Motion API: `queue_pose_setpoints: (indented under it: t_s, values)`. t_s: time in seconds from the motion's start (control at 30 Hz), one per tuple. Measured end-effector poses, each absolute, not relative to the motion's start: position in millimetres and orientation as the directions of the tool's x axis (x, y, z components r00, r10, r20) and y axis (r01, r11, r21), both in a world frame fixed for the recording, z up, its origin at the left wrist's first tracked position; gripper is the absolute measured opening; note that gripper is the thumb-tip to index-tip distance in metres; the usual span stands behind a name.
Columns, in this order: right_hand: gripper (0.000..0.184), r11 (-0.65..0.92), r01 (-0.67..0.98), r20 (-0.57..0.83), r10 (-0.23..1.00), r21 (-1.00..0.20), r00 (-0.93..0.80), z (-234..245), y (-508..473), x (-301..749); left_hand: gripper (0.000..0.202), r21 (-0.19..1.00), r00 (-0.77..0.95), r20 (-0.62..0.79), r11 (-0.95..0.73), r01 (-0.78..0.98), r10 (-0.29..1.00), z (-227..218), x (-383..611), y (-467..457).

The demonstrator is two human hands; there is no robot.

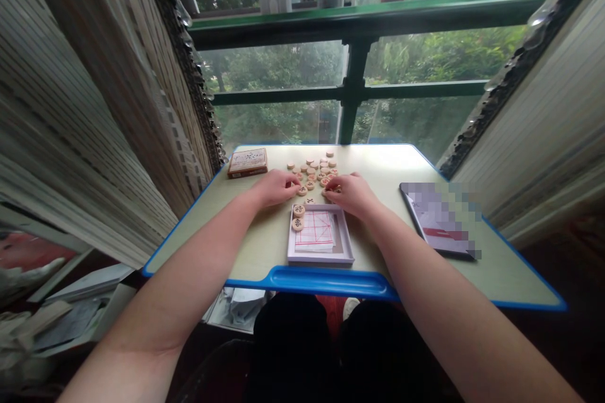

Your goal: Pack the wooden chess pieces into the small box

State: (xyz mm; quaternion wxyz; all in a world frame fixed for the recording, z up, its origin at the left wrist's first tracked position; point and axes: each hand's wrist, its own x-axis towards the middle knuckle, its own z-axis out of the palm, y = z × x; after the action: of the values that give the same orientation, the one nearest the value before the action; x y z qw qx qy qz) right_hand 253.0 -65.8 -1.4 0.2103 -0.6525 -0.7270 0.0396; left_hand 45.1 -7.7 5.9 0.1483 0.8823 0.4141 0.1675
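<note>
Out on the desk (401, 167) at twelve o'clock, wooden chess pieces (309, 170) lie within easy reach. The left hand (276, 189) has its fingers pressed together beside them, and the right hand (352, 195) has its fingers bunched over one, though any pinch is hidden, just above a white tray (320, 258).

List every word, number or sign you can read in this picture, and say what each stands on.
Nothing can be quoted. The characters on the wooden xiangqi pieces are too small to read, the print on the brown box is too blurred, and the tablet screen is pixelated.
</note>
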Motion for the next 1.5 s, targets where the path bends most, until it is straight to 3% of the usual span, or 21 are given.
queue_pose_setpoints:
  t_s: [0.47,0.6,0.73,1.07,1.5]
  values:
    - [0.021,0.163,0.905,0.291,0.956,-0.394,-0.046,0,-69,252,0.028,0.432,0.605,0.171,-0.611,0.663,0.777,6,45,-8]
    - [0.021,0.179,0.906,0.294,0.954,-0.384,-0.064,1,-69,252,0.028,0.617,0.544,0.159,-0.513,0.597,0.824,8,48,-10]
    - [0.020,0.188,0.908,0.295,0.953,-0.374,-0.075,1,-69,252,0.028,0.803,0.510,0.039,-0.331,0.496,0.860,14,53,-14]
    - [0.017,0.223,0.892,0.298,0.949,-0.394,-0.105,3,-71,250,0.022,0.759,0.551,-0.237,-0.202,0.619,0.800,17,43,-14]
    - [0.013,0.239,0.886,0.316,0.942,-0.398,-0.112,1,-71,254,0.019,0.818,0.692,-0.365,-0.140,0.558,0.623,15,37,-6]
